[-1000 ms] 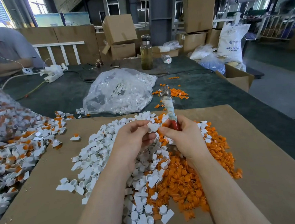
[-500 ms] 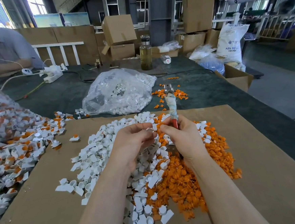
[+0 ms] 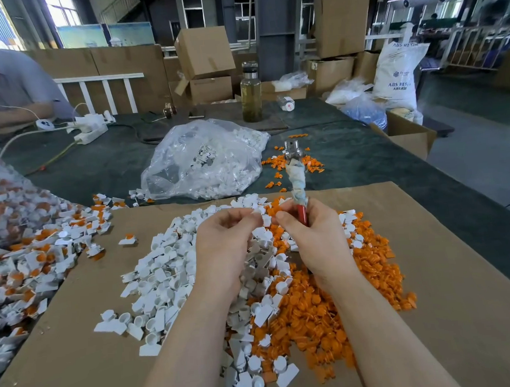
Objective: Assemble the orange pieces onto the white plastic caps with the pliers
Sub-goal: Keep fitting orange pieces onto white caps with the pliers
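A heap of white plastic caps point(image 3: 168, 270) lies on the cardboard sheet point(image 3: 458, 314), with a heap of orange pieces point(image 3: 312, 314) to its right. My left hand point(image 3: 224, 250) hovers over the heaps with fingers curled, pinching a white cap point(image 3: 260, 220) at its fingertips. My right hand point(image 3: 315, 237) grips the pliers point(image 3: 296, 177) by the red handle; the cloth-wrapped shaft and metal jaws point up and away. Thumb and forefinger of the right hand meet the left fingertips at the cap. Whether an orange piece sits between them is hidden.
Assembled caps with orange pieces point(image 3: 24, 260) pile up at the left. A clear bag of white caps point(image 3: 205, 160) lies beyond the cardboard, with scattered orange pieces point(image 3: 294, 162) beside it. A glass bottle point(image 3: 251, 93), power strips point(image 3: 90, 127), boxes and a seated person point(image 3: 4, 91) are farther back.
Both hands have drawn closer together and lowered slightly; the fingertips now meet at the cap. The pliers stay upright in my right hand.
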`<state>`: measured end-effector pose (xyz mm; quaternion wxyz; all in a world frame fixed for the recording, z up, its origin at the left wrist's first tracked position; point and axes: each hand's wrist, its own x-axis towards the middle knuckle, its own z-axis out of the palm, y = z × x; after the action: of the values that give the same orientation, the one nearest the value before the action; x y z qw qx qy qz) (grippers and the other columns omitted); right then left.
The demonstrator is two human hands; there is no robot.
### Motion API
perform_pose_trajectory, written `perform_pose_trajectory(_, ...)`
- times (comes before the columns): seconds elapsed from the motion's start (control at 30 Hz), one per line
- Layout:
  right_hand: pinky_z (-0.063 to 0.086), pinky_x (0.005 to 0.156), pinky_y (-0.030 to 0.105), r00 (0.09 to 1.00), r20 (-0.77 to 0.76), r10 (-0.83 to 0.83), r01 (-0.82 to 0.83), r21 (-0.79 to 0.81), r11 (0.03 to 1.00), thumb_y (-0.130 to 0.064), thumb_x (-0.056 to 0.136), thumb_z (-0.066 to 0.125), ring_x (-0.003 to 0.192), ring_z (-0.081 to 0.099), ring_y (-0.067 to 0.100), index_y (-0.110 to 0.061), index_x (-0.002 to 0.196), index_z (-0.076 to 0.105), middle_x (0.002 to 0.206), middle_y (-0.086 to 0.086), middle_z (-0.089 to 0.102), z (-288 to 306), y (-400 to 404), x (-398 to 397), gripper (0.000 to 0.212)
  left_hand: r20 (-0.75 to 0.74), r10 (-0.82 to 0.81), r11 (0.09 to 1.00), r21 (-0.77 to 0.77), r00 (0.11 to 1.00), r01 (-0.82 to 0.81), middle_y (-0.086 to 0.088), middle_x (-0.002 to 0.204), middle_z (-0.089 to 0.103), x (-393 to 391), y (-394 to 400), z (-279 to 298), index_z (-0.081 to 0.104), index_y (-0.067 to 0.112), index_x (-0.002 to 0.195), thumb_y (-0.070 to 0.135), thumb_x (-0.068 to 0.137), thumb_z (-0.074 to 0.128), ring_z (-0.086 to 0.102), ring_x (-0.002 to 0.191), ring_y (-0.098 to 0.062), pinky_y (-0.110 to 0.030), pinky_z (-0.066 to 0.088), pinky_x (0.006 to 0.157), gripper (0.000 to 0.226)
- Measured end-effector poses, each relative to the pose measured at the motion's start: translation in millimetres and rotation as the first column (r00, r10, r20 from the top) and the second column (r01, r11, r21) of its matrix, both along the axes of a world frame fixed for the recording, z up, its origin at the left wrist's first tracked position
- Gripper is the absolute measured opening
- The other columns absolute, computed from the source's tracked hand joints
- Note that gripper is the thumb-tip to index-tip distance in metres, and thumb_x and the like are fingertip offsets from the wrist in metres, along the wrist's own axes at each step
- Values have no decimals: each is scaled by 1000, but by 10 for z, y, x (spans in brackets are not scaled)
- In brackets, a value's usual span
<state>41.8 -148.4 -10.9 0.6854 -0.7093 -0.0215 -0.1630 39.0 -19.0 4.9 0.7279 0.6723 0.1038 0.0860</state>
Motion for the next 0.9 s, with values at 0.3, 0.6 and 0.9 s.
perform_pose_trajectory(0.3,45,61,8,994,96,-53,72,-202,977,-22,90,69,68,61,-7,-32,84,60,73,-26,66,-9,15,4,15,-38,-139,976,-176,990,130,-13,72,74,-24,3,35,70,5,82,3,82,74,72,66,-16,-24,60,64,5)
perform_pose_trajectory(0.6,44,60,9,973,194,-124,178,-293,939,-23,89,70,69,59,-5,-25,92,62,70,-14,62,-42,48,-8,9,-9,-171,952,-261,985,163,-17,78,75,-44,-17,45,73,8,75,2,79,76,75,73,-22,-23,58,61,8)
perform_pose_trajectory(0.9,42,56,9,953,245,-180,247,-277,929,-22,88,72,64,58,-3,-24,91,62,66,-16,60,-53,65,-3,11,76,-114,986,-111,991,122,-11,72,75,-61,-49,62,71,6,75,1,78,78,75,71,-21,-18,55,58,10)
